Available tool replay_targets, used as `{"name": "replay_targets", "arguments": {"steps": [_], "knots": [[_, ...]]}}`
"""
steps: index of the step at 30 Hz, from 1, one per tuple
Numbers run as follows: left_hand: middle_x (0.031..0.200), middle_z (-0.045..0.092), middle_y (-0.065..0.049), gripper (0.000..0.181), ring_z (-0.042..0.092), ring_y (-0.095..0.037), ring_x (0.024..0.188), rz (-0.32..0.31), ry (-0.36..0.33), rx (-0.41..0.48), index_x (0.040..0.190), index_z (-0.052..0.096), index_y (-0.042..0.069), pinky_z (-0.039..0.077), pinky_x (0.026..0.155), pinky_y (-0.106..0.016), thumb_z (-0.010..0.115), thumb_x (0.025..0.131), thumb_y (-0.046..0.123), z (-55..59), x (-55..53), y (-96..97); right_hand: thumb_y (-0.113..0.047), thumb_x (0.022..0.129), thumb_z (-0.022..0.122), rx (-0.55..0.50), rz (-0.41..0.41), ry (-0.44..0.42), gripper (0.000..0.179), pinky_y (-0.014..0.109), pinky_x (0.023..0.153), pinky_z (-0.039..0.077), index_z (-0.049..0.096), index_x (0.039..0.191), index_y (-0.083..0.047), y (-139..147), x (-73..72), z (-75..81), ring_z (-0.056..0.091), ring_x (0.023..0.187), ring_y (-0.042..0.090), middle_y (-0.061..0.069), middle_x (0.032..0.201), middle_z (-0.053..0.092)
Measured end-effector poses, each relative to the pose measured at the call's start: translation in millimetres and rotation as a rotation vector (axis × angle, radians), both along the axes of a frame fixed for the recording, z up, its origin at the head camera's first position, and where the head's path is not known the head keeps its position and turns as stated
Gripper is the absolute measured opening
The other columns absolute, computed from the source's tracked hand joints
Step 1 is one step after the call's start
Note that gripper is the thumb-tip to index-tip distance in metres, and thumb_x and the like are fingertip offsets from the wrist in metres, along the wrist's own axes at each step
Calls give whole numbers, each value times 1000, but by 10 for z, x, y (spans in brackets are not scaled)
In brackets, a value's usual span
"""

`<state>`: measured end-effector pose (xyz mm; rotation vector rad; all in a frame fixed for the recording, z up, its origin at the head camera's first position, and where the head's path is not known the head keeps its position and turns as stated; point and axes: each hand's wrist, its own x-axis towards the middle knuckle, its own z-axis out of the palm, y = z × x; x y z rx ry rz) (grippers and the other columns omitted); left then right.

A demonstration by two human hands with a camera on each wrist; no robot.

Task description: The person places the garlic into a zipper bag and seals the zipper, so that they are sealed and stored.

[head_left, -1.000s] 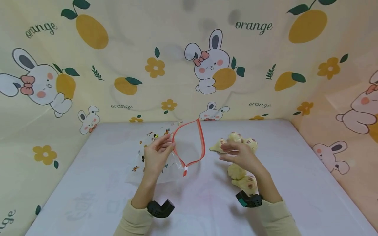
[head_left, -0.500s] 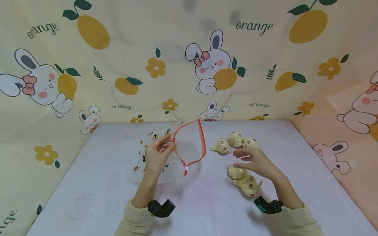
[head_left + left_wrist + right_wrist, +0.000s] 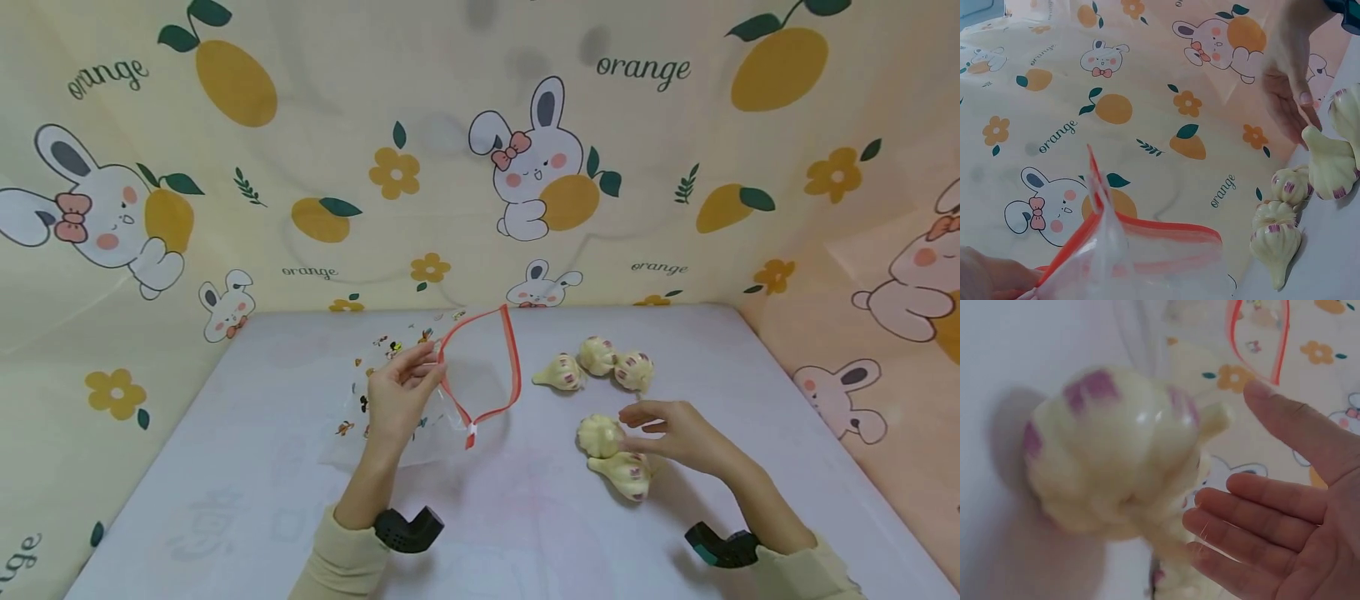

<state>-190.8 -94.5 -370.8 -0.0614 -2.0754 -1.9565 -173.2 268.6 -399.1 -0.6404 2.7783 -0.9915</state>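
Observation:
My left hand (image 3: 399, 396) pinches the edge of a clear zip bag (image 3: 1166, 250) with a red-orange rim (image 3: 514, 358) and small cartoon prints. The bag's mouth gapes toward the right, a slider at its near corner. Beside two heads of garlic, one round (image 3: 600, 436) and one with a long neck (image 3: 627, 475), hovers my right hand (image 3: 678, 435). In the right wrist view its fingers (image 3: 1272, 494) are extended, and a large blurred garlic head (image 3: 1110, 450) lies in front of them. Nothing is in that palm.
Farther back, three more garlic heads (image 3: 597, 356) lie grouped on the white table (image 3: 510, 533). A curtain (image 3: 435, 83) printed with rabbits and oranges stands behind the table and along its sides.
My right hand has moved right and toward me, away from the back garlic group to the near pair, which it has uncovered. The left hand and bag stay in place.

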Motion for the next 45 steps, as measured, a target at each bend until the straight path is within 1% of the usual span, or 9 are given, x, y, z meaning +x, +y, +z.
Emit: {"name": "replay_targets", "arguments": {"steps": [5, 9, 13, 17, 23, 26, 31, 38, 45], "knots": [[109, 67, -28, 38, 62, 7, 76, 4, -5, -11, 119, 64, -5, 54, 70, -6, 71, 82, -4, -9, -6, -2, -24, 81, 77, -1, 2, 2, 45, 39, 81, 60, 64, 112, 5, 102, 44, -70, 68, 95, 30, 19, 107, 71], [110, 67, -27, 37, 62, 7, 76, 4, -9, -15, 119, 65, -4, 54, 71, -6, 71, 82, -3, -15, -8, -1, -27, 79, 78, 9, 16, -16, 46, 34, 80, 60, 65, 112, 3, 179, 75, -137, 69, 94, 23, 16, 107, 72], [110, 67, -27, 37, 62, 7, 76, 9, -17, -24, 119, 65, -3, 54, 71, -6, 71, 83, -2, -22, -15, -3, -27, 76, 81, 11, 43, -31, 50, 29, 78, 59, 65, 113, 2, 230, 98, -205, 68, 93, 10, 16, 108, 72], [110, 67, -26, 37, 62, 7, 76, 14, -24, -28, 119, 65, -3, 54, 71, -6, 71, 83, -1, -32, -22, -8, -26, 73, 83, 2, 62, -28, 54, 26, 77, 59, 65, 114, 4, 241, 116, -249, 65, 94, 3, 19, 110, 71], [110, 67, -26, 37, 62, 7, 76, 13, -28, -18, 119, 65, -3, 53, 71, -6, 71, 83, -2, -31, -19, -7, -26, 69, 86, -43, 69, -39, 61, 21, 77, 58, 64, 116, 6, 233, 145, -339, 55, 95, -15, 22, 111, 70], [110, 67, -26, 37, 61, 7, 76, 14, -31, -17, 119, 65, -3, 53, 71, -6, 71, 83, -2, -26, -17, -4, -24, 66, 87, -61, 87, -28, 65, 21, 75, 58, 62, 117, 8, 234, 156, -385, 52, 96, -17, 24, 111, 68], [110, 67, -25, 37, 61, 7, 76, 19, -37, -22, 119, 65, -2, 53, 71, -5, 71, 83, -1, -19, -14, -1, -23, 65, 88, -69, 83, -16, 67, 19, 73, 55, 61, 118, 8, 238, 174, -429, 50, 95, -18, 24, 111, 68], [109, 67, -25, 36, 62, 5, 76, 23, -35, -28, 119, 65, -2, 53, 71, -6, 71, 83, -1, -19, -12, -6, -21, 64, 89, -73, 87, 14, 65, 19, 71, 56, 62, 116, 8, 231, 170, -439, 51, 92, -17, 23, 106, 69], [110, 67, -24, 36, 62, 5, 77, 28, -37, -32, 119, 65, -1, 53, 72, -6, 71, 83, 0, -24, -19, -12, -24, 64, 89, -43, 75, 28, 65, 19, 71, 55, 63, 115, 6, 209, 116, -419, 51, 92, -16, 20, 106, 70]]}}
